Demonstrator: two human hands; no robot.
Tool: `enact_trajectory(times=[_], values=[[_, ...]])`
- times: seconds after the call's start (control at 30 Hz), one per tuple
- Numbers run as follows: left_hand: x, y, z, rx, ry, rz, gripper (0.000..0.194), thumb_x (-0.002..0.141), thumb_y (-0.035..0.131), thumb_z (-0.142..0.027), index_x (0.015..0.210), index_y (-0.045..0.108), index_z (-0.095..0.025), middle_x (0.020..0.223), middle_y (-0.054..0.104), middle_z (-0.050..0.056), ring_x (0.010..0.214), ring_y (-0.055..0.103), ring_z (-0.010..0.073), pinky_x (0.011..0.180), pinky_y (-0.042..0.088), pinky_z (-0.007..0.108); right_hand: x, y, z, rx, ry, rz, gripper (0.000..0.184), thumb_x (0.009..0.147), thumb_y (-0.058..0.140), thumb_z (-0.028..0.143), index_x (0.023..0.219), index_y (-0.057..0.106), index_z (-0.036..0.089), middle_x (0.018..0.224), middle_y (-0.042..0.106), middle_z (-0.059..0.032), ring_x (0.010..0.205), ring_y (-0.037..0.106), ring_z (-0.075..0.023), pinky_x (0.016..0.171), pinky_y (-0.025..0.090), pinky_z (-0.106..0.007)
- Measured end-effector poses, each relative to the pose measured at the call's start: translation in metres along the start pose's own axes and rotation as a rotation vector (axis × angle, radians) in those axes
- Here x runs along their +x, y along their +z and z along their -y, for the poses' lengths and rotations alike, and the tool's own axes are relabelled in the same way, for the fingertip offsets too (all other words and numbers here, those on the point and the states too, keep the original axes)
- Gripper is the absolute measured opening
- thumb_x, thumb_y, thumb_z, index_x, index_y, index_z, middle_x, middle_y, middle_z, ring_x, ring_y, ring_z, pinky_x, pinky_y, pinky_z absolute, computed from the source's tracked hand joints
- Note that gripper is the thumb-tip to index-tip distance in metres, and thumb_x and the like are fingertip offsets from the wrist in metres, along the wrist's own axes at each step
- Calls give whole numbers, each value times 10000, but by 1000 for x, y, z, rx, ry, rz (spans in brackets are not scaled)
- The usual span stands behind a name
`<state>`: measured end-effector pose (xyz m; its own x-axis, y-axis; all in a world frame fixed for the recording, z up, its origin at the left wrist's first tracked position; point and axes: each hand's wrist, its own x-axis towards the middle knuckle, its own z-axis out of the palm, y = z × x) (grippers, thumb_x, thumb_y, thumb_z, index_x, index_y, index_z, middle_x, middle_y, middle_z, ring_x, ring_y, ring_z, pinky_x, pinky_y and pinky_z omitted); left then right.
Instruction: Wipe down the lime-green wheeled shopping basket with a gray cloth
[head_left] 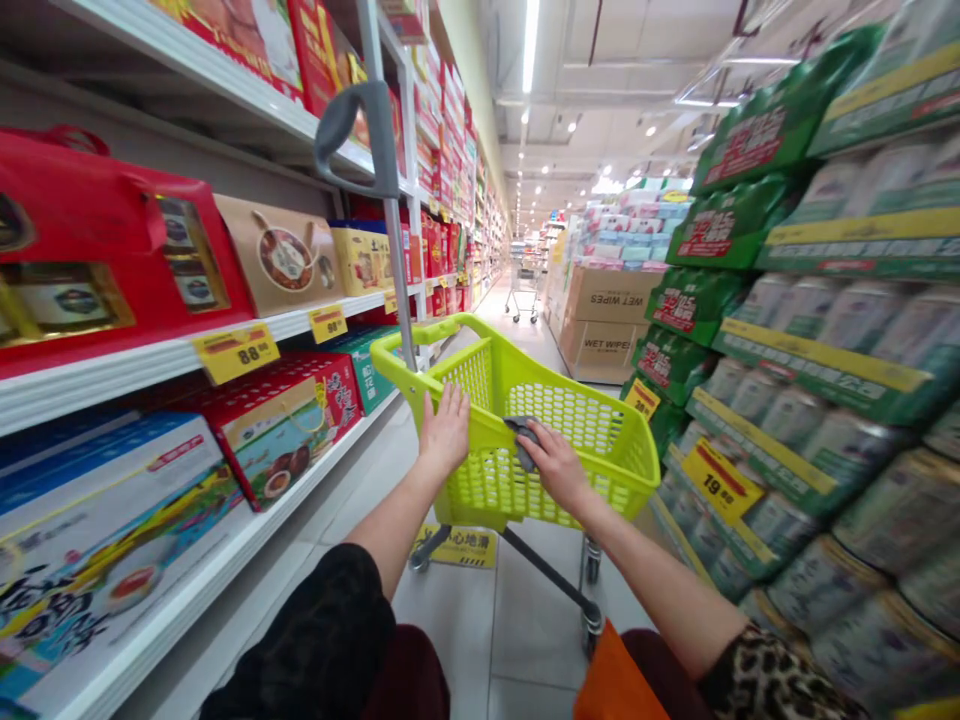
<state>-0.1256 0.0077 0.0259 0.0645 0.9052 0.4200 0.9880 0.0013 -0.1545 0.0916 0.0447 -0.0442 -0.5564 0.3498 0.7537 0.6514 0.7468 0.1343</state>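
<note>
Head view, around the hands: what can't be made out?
- Dark grey item: partly covered by the right hand, so what it is stays unclear.
- Basket floor: hidden by the near wall of the green plastic basket and the hands.
- Far shopping trolley: too small to tell what it holds.
- Orange bag: cut off by the bottom edge.

Well behind your left fingers [450, 415], your left sleeve [300, 640] is black, with a faint glossy pattern. Well behind your right fingers [551, 450], your right sleeve [772, 680] is a leopard print in tan and black. Farther back from your fingers, at the bottom of your view, you'll see dark maroon clothing [409, 680] and, between your arms, orange fabric [619, 675].
</note>
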Motion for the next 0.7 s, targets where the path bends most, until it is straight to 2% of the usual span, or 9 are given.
enact_trajectory(times=[0.17,0.3,0.4,0.47,0.6,0.7], values=[[4,-2,-10,-3,5,-8,594,744,373,-112,1337,398,-89,1443,346,143,1378,199,266,1100,92,564,-48,-22,-40,-10,76,-71,421,845,371,54,1171,580,219,1285,512,-116,1193,456,-246,938,446,-453],[5,-10,-27,-10,2,7,613,723,426,-139,1334,407,-112,1440,350,144,1375,208,266,1099,119,558,-59,-21,-64,8,150,-106,506,802,373,33,1227,529,256,1291,504,-97,1196,461,-246,947,446,-476],[5,-14,-43,-15,24,35,633,713,449,-163,1342,400,-118,1440,351,139,1377,199,274,1104,117,550,-48,-12,-69,-15,298,-152,543,745,369,2,1221,539,198,1241,532,-142,1143,491,-267,922,454,-497],[6,-17,-54,-15,50,40,636,714,451,-174,1343,397,-100,1435,358,147,1375,202,285,1108,109,547,-31,-5,-62,-5,366,-152,554,708,373,-11,1199,559,167,1204,551,-158,1112,505,-270,916,457,-492],[8,-20,-74,-9,90,29,616,729,439,-191,1336,406,-84,1416,382,169,1366,225,296,1103,120,552,11,8,-35,102,357,-92,595,667,404,2,1215,551,182,1228,542,-137,1126,493,-257,949,437,-460],[7,-24,-85,-10,114,18,611,730,449,-210,1327,417,-83,1403,400,175,1358,249,295,1102,128,545,30,12,-23,150,373,-91,581,675,414,11,1213,551,183,1225,545,-131,1128,492,-250,952,434,-437]])
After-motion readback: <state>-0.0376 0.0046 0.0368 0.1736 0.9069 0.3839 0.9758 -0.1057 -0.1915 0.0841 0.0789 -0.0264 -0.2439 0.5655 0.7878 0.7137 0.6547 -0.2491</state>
